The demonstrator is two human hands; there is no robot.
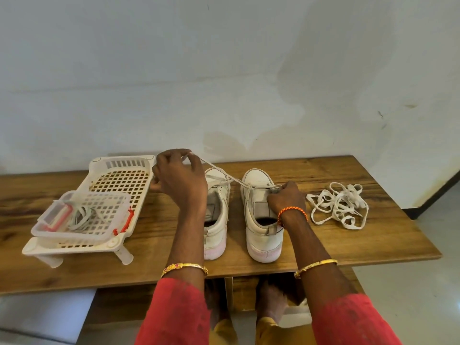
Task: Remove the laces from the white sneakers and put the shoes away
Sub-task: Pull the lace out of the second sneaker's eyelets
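The fingers [185,155] of the left hand [180,180] pinched a flat white lace [219,171], stretched taut from the right white leather sneaker [261,220]. Right hand [286,200] gripped that shoe's tongue. At three o'clock on the wooden tabletop [373,242] lay a loose white lace pile [341,205].

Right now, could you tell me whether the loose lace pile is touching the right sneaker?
Apart. The head view shows bare wood between the lace pile and the right sneaker, with the right hand on the sneaker.
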